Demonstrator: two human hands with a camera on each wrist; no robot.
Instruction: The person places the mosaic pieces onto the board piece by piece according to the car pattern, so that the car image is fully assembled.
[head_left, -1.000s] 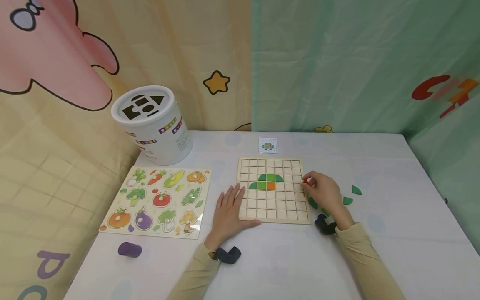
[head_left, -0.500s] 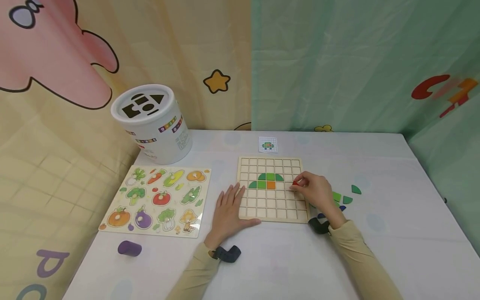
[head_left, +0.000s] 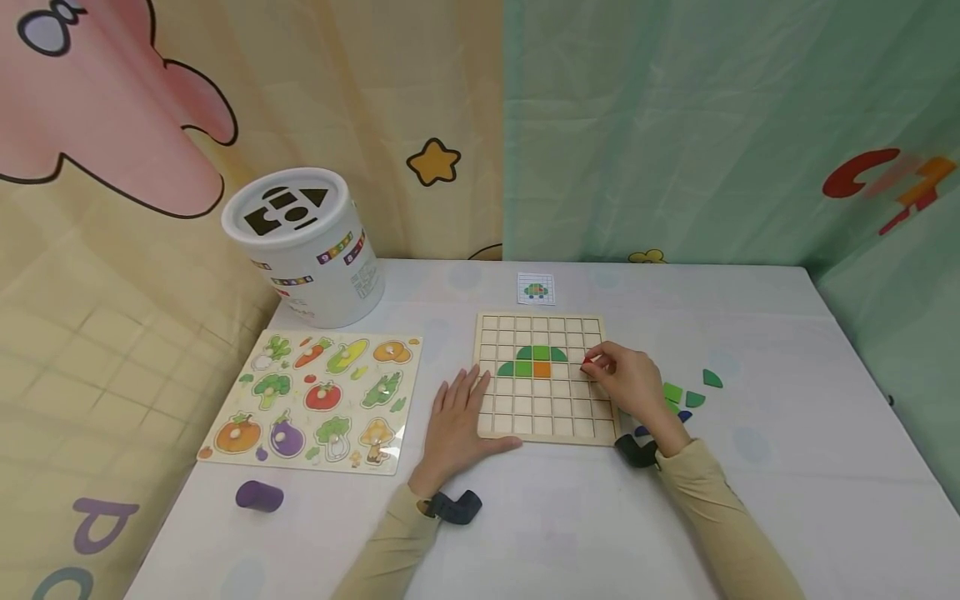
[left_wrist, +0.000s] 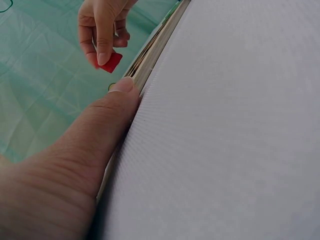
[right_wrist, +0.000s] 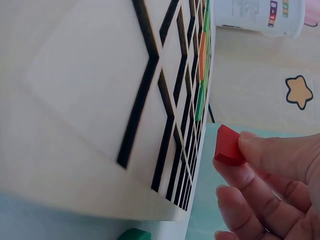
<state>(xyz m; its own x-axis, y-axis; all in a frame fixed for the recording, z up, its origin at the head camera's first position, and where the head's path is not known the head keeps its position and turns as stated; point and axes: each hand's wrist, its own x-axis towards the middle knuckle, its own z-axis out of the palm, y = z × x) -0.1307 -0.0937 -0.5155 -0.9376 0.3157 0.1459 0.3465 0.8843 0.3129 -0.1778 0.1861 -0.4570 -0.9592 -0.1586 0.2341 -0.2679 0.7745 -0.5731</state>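
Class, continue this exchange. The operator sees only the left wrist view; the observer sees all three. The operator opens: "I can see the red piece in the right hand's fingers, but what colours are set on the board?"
Observer: In the head view, green pieces and one orange square sit on the grid board.
Operator: Where is the red piece relative to that orange square?
Observer: The head view shows the right hand pinching it to the orange square's right.

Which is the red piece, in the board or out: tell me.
Out: the right hand pinches the red piece, and the wrist views show it held clear of the board.
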